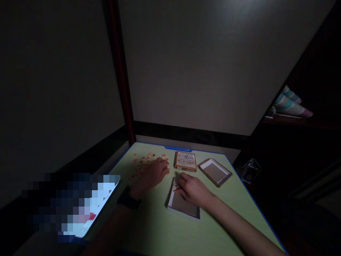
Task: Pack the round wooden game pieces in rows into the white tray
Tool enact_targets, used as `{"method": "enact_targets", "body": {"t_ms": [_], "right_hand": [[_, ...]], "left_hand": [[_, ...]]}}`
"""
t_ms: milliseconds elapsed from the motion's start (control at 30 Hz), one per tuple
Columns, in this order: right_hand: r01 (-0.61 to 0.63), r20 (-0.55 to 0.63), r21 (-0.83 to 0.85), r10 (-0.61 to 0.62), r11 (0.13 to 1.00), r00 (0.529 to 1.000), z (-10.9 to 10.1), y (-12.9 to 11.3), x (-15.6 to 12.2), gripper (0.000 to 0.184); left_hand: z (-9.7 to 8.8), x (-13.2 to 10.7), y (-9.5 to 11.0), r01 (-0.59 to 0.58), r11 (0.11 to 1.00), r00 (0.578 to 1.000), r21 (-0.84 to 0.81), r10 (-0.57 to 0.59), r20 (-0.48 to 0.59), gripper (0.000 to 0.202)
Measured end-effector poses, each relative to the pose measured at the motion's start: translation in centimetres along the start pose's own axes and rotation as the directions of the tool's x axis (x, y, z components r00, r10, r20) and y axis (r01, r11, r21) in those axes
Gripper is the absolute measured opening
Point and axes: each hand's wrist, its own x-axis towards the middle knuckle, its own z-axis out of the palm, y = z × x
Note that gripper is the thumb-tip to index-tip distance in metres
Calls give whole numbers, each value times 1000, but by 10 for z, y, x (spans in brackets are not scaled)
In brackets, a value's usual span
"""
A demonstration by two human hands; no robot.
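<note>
My right hand, fingers bent together, pinches a round Chinese chess piece at the far left corner of a shallow white-walled box tray. The tray's brown floor shows, though my hand covers part of it. Over the scattered pieces to the left is my left hand, palm down, fingers loosely bent and reaching right. Its fingertips touch or hover close to pieces there; the thumb is hidden. Red-marked pieces lie loose beyond this hand, and a dark band circles its wrist.
A printed box lies flat behind the tray. To its right rests another shallow box half, inside facing up. The green table has a blue edge and stands against a wall. A lit, pixelated area borders its left side.
</note>
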Motion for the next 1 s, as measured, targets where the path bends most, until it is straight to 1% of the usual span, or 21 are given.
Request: {"method": "enact_targets", "body": {"t_ms": [67, 133, 233, 367, 467, 533, 600, 700, 833, 1000], "right_hand": [[11, -10, 7, -11, 1000, 1000, -2, -2, -1, 25], [29, -15, 2, -29, 1000, 999, -3, -3, -2, 23], [36, -15, -13, -36, 999, 999, -2, -3, -1, 23], [-7, -16, -9, 7, 1000, 1000, 0, -4, 0, 30], [-4, -15, 1, 4, 1000, 1000, 1, -3, 1, 29], [4, -12, -4, -4, 1000, 1000, 2, -3, 2, 25], [-9, -10, -11, 9, 1000, 1000, 3, -2, 3, 25], [-42, -18, -14, 42, 999, 999, 5, -4, 4, 27], [-64, -23, -15, 64, 998, 998, 5, -4, 5, 27], [-92, -12, -1, 92, 996, 996, 6, -3, 6, 25]], "left_hand": [[12, 6, 15, -25, 998, 1000, -59, 26, 9, 16], [21, 10, 22, -17, 994, 998, -108, 23, 52, 15], [28, 10, 21, 4, 986, 997, -164, 8, 71, 14], [34, 6, 15, 24, 965, 1000, -261, -23, 5, 11], [39, 3, 12, 52, 911, 998, -408, -60, -7, 14], [44, 3, 10, 92, 846, 995, -525, -94, 23, 16], [49, 3, 7, 133, 789, 991, -600, -127, 52, 19], [55, 4, 2, 165, 770, 985, -616, -166, 55, 22], [55, 3, 0, 177, 771, 982, -612, -180, 58, 22], [53, 3, 1, 150, 787, 985, -598, -170, 24, 19]]}}
